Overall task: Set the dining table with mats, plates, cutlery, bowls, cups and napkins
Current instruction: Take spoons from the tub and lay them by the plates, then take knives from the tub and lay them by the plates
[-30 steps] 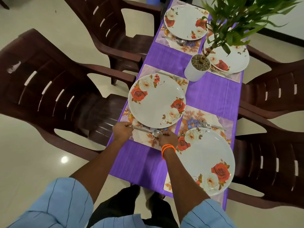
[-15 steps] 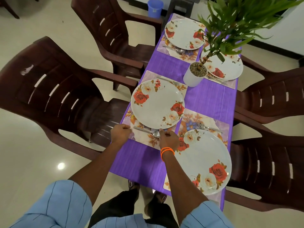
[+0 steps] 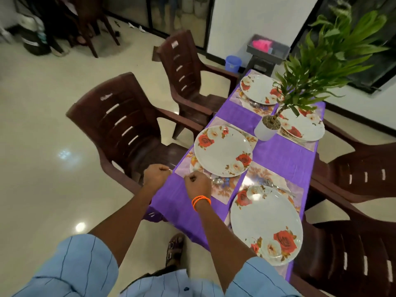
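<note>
Since the earlier frame both hands have lifted off the cutlery and drawn back toward the near edge of the table, and the head has risen, so the far room now shows. The spoon (image 3: 217, 180) lies on the mat (image 3: 222, 192) just near of the left plate (image 3: 222, 150), bowl end toward the right.

The left hand (image 3: 157, 175) and right hand (image 3: 197, 184) both hover curled into loose fists; nothing shows clearly in either, though a pale glint at the left knuckles could be a handle tip, which I cannot confirm.

The risk I judge: the spoon's handle is hidden behind the right hand, so it may sit skewed or overhang the mat, and a sleeve or wrist passing back could drag it. The purple tablecloth (image 3: 285, 155) hangs loose at the near corner; a snag there would shift every plate.

The near right plate (image 3: 266, 224) covers most of its mat. The potted plant (image 3: 267, 127) screens the far right plate (image 3: 304, 127), and cutlery at the far settings is too small to make out. No bowls, cups or napkins appear.
</note>
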